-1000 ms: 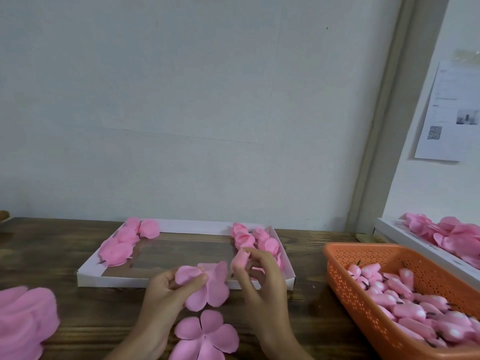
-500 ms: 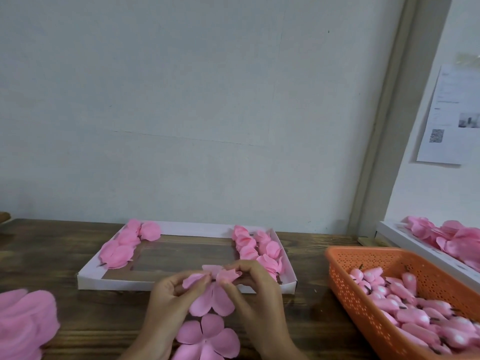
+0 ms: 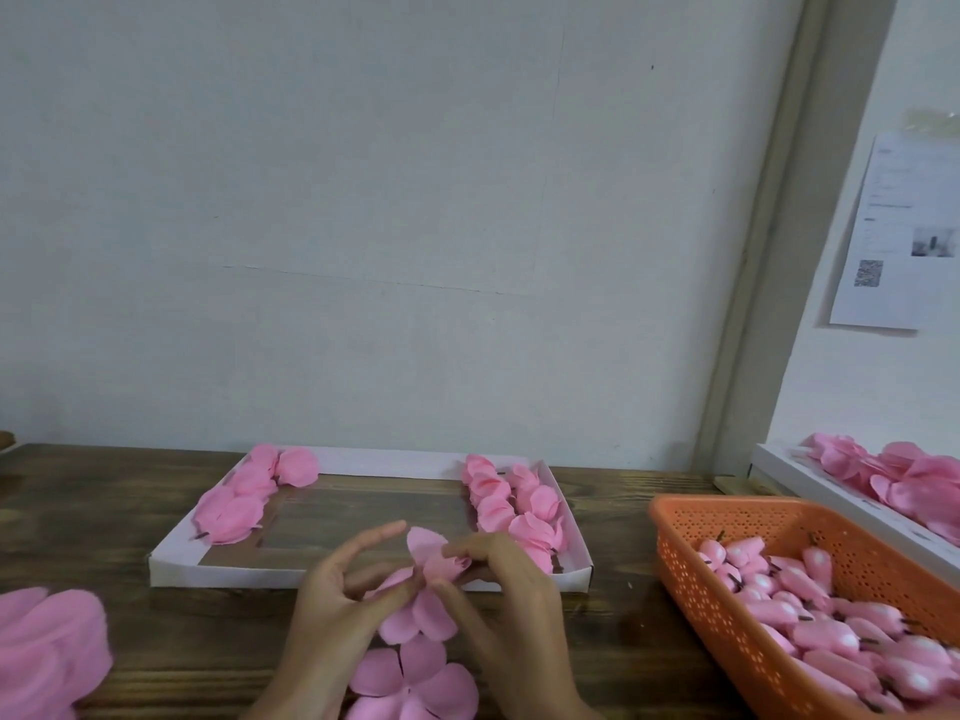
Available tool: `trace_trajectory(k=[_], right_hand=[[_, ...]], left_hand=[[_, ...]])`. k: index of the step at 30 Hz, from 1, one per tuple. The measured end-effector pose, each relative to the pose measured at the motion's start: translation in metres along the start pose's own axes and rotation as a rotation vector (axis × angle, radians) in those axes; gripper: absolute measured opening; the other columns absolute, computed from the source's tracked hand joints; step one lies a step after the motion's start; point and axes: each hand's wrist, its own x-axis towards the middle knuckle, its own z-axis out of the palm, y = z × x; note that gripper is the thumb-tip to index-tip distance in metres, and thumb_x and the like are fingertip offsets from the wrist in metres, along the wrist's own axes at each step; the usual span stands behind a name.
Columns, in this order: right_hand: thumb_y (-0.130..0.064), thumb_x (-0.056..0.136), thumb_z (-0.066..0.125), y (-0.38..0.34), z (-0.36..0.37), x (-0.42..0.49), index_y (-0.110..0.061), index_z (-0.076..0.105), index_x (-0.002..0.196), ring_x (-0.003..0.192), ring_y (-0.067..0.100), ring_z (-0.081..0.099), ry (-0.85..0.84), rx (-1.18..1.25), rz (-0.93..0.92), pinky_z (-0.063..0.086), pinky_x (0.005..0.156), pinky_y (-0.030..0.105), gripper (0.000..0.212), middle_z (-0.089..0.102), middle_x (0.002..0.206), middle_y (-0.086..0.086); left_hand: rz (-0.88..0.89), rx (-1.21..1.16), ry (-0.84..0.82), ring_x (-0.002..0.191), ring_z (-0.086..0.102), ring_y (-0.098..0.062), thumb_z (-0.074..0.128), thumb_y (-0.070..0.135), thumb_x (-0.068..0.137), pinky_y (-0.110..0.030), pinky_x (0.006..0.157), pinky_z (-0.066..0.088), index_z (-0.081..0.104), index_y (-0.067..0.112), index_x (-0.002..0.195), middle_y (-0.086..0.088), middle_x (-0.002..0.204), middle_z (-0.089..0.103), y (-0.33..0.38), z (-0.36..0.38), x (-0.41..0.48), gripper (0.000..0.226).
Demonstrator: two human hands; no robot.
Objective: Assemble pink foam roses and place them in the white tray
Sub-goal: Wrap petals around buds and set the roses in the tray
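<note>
Pinched by left hand point(image 3: 332, 605) and right hand point(image 3: 514, 600) are soft rounded foam petals point(image 3: 415, 621).

Dark wooden table point(image 3: 93, 511), white tray point(image 3: 208, 571) centre, orange basket point(image 3: 691, 589) right, pink petal stack point(image 3: 47, 652) left, flat petal piece point(image 3: 415, 683) nearest.

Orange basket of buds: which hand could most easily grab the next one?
Probably the right hand: the orange basket sits on its side, close by. The left hand would have to cross over. Both pinch the half-made rose, so it must be set down first.
</note>
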Motion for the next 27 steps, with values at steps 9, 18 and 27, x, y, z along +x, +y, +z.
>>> trace_trajectory(k=[9,18,27], right_hand=[[-0.006,0.087,0.082,0.0029,0.0006,-0.0002,-0.02,0.071,0.105,0.1,0.009,0.071,0.047,0.038,-0.005,0.06,0.079,0.032,0.026,0.071,0.108,-0.017],[-0.006,0.091,0.078,0.0062,0.0009,0.0003,-0.022,0.069,0.109,0.103,0.017,0.073,-0.002,0.168,0.085,0.063,0.083,0.038,0.026,0.072,0.11,-0.012],[-0.006,0.087,0.078,0.0036,0.0018,-0.0007,-0.019,0.07,0.108,0.099,0.013,0.07,-0.021,0.09,0.02,0.06,0.081,0.036,0.025,0.071,0.108,-0.014]], left_hand=[[-0.018,-0.05,0.065,0.095,0.077,-0.039,0.088,0.016,0.063,-0.045,0.087,0.061,0.082,0.028,0.106,-0.021,0.097,0.079,-0.001,-0.0019,0.0032,0.046],[0.004,0.007,0.007,0.105,0.076,-0.027,0.088,0.013,0.068,-0.04,0.092,0.06,0.078,0.03,0.117,-0.012,0.106,0.08,-0.0022,-0.0048,0.0029,0.053],[0.023,0.014,-0.011,0.103,0.077,-0.027,0.081,-0.008,0.075,-0.045,0.096,0.056,0.074,0.017,0.121,-0.015,0.103,0.08,0.0011,0.0006,0.0003,0.052]])
